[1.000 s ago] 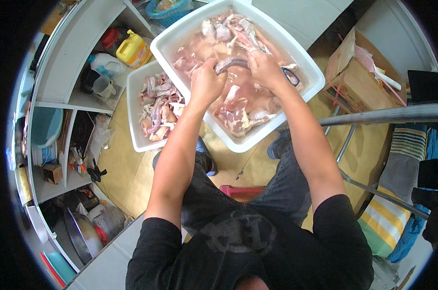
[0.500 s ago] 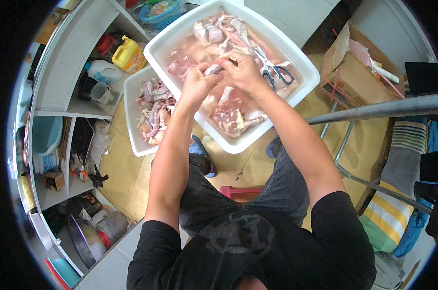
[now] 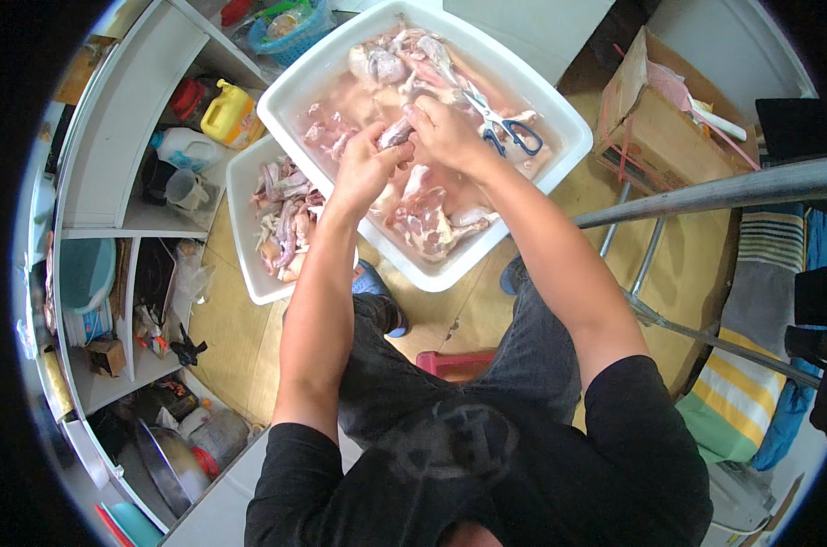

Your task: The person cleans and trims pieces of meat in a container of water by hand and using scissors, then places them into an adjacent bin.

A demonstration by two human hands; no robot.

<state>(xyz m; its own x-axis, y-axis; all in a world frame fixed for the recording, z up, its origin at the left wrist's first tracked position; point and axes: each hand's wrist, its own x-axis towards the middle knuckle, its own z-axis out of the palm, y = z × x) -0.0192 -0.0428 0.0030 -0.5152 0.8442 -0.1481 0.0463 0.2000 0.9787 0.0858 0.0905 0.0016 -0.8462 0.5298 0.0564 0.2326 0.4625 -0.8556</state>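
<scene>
Over a large white tub [image 3: 573, 169] of pinkish water, both my hands hold one small piece of raw poultry [image 3: 396, 134]. My left hand [image 3: 368, 166] grips its near left side, thumb and fingers closed on it. On its right side my right hand [image 3: 445, 132] is closed too, with the fingertips partly hidden. Raw poultry pieces lie in the water, among them a larger cut [image 3: 427, 219] at the near end. Kitchen scissors [image 3: 505, 125] with blue handles rest on the meat at the right of the tub.
A smaller white tub [image 3: 240, 228] of cut poultry stands on the left, partly under the large one. Shelves with a yellow jug [image 3: 230, 116] line the left side. To the right are a cardboard box [image 3: 660, 132] and a metal rail [image 3: 705, 196]. A red stool [image 3: 454, 365] shows between my legs.
The view has shifted slightly, so the tubs sit a little further left. My right fingers have drawn in, and more of the poultry piece shows between my hands, now tilted more upright.
</scene>
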